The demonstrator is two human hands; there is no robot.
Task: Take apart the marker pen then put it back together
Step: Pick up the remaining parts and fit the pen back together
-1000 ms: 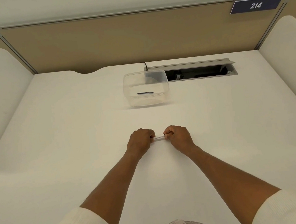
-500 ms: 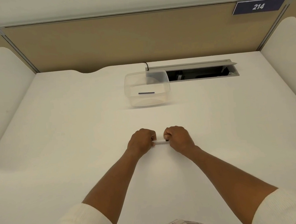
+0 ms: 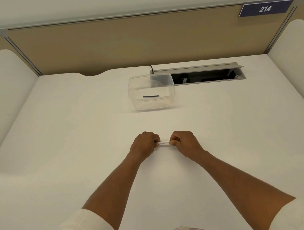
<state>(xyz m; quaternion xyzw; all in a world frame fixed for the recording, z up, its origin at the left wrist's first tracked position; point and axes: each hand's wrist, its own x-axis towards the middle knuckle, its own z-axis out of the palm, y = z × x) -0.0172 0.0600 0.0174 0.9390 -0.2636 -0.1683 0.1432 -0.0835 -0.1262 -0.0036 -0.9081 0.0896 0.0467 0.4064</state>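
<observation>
a: where does the view sit?
b: one view only, worn on the person's head, looking forward and down over the white desk (image 3: 59, 161).
a: how close?
b: forearms enter from the bottom edge; the tan partition (image 3: 122, 43) fills the top. the wide angle bends the side panels.

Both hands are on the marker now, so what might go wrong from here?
The left hand and right hand grip the white marker pen by its ends; a sudden release could fling a part across the table. A thin dark piece lies in the clear container, easily forgotten at reassembly.
</observation>
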